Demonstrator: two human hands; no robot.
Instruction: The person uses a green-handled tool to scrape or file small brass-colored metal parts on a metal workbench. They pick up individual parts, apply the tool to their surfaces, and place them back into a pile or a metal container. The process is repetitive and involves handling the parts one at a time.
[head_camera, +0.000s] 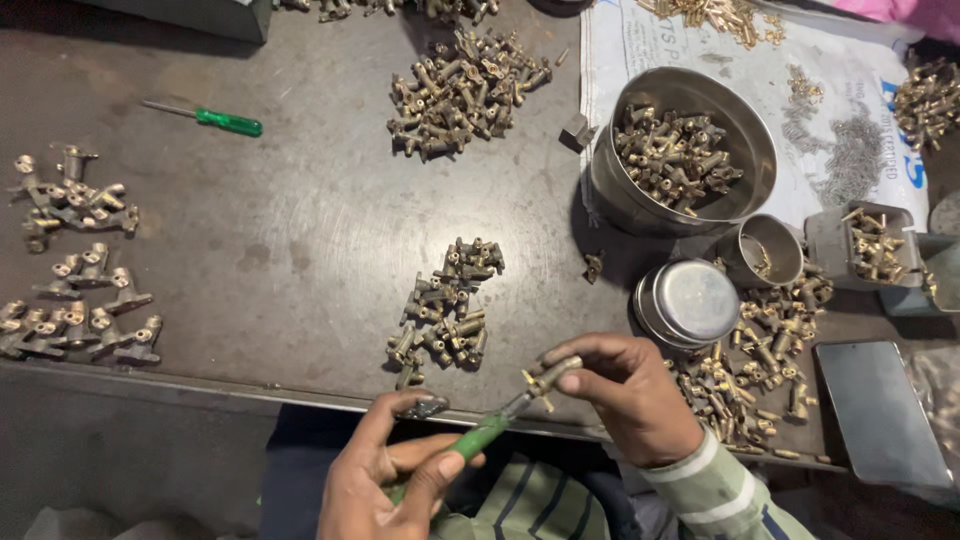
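**Brass fitting held against a screwdriver tip at the near edge of the bench: where a slip could start**

Far left, rows of finished brass valves (75, 265) are lying on the dark table (300, 220), with a spare green screwdriver (205, 117) resting beyond them; both are well apart from the hands and are playing no part in the risk. Moving right, the left hand (385, 480) is wrapping its fingers around the green handle of a screwdriver (490, 428) and pressing the thumb along it, while also pinching a small dark part (424, 406) between fingertips. Holding two things at once is likely loosening control of the tool, so the small part may be dropping into the lap below the table edge. Just beyond, a small pile of brass fittings (445, 310) is sitting near the hands; a jerk of the tool could be scattering it. Further right, the right hand (625, 395) is pinching a single brass fitting (548, 375) between thumb and fingertips, at the near edge of the table, touching the screwdriver tip. Because the tip is pointing toward those fingers, a slip off the fitting would be driving it into them. The fitting is hanging over the edge, so a loosened pinch would be letting it fall. Far right, a large steel bowl (745, 130), a lidded tin (690, 300) and a phone (880, 410) are crowding the bench; a swinging elbow could be knocking them.
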